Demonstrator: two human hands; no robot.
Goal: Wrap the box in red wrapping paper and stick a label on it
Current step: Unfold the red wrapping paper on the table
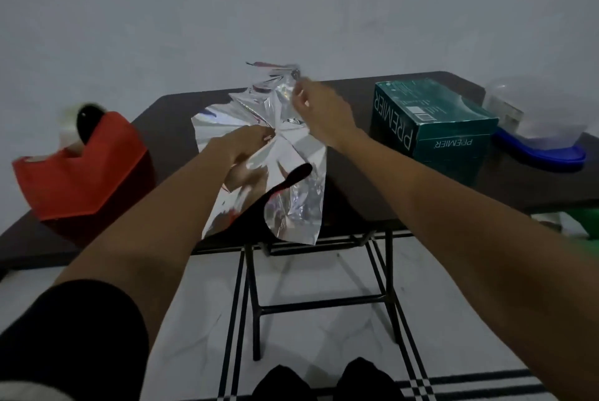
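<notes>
Head: paper (293, 149) seemingly in right hand (319, 107)

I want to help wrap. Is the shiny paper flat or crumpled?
Crumpled. The paper shows creases fanning from where the left hand pinches it, and the right hand lifts its far end.

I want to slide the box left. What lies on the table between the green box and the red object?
The head view shows a crinkled silver sheet between box and red object, held by the left hand and right hand.
</notes>
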